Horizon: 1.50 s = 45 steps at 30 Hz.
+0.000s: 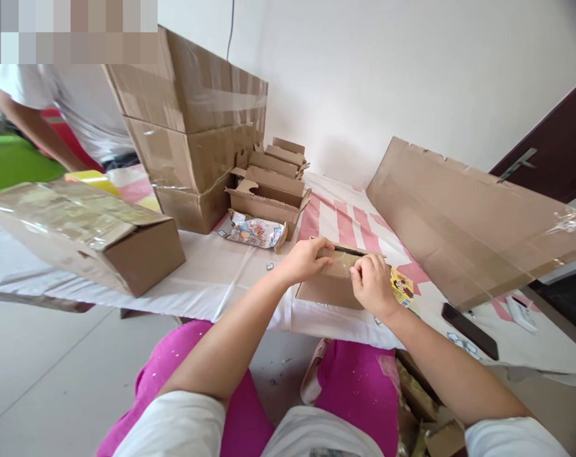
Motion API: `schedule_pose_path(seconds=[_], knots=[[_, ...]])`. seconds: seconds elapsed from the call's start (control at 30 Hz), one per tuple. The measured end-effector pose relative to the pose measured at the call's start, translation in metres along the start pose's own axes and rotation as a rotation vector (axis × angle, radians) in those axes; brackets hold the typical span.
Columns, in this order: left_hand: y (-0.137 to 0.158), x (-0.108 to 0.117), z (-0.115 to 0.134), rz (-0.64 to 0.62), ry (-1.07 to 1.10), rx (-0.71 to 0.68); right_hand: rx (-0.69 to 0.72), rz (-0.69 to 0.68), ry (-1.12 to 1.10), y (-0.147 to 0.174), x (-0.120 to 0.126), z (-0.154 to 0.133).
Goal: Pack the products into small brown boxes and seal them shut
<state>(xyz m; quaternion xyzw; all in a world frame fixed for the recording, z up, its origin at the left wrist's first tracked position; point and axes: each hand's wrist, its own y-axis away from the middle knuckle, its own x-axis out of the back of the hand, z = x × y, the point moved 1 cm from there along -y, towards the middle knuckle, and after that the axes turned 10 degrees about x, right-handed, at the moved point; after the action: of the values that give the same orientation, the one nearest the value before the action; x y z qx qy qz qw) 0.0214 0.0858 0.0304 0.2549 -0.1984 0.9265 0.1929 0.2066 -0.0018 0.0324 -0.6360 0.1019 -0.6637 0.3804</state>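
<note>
A small brown cardboard box [330, 291] lies in front of me near the table's edge, with a dark gap along its far top edge. My left hand [311, 257] is closed on the top at its left end, thumb and fingers pressing the flap. The fingers of my right hand [374, 282] are curled in a pinch at the right end of the top. A shiny strip that looks like tape runs over the top between the hands. Just right of the box, partly behind my right hand, is a yellow printed packet [402, 287].
Behind are several open boxes [269, 197] and a printed wrapper pack [258, 231]. Stacked cartons [202, 120] and a taped carton [140, 254] stand left, a cardboard panel [464, 222] right. A phone [471, 330] lies on the table. Another person [85, 114] is at far left.
</note>
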Motion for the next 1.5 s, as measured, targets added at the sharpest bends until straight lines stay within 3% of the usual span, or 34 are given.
schedule_pose_path(seconds=[0.2,0.47,0.63,0.83,1.03,1.13,1.33,1.5], knots=[[0.002,0.001,0.003,0.004,0.014,0.009,-0.024,0.002,0.011,0.002,0.001,0.002],[0.001,-0.001,0.002,0.016,-0.023,0.006,-0.139,0.020,-0.283,-0.005,0.005,0.006],[0.000,-0.001,0.001,0.028,-0.054,-0.009,-0.152,0.012,-0.224,-0.013,0.007,-0.004],[0.001,-0.001,-0.001,0.033,-0.057,-0.025,-0.058,-0.075,0.002,-0.022,0.004,-0.011],[0.002,0.001,0.002,0.029,-0.045,0.020,-0.098,-0.100,-0.104,-0.015,0.010,0.005],[0.003,-0.001,0.003,0.035,-0.048,0.002,-0.100,-0.081,-0.118,-0.010,0.013,-0.002],[0.002,-0.002,0.003,0.049,-0.047,-0.016,0.037,-0.115,-0.041,-0.013,0.011,-0.020],[0.003,-0.001,0.003,0.029,-0.052,-0.004,-0.018,-0.150,-0.067,-0.011,0.012,-0.012]])
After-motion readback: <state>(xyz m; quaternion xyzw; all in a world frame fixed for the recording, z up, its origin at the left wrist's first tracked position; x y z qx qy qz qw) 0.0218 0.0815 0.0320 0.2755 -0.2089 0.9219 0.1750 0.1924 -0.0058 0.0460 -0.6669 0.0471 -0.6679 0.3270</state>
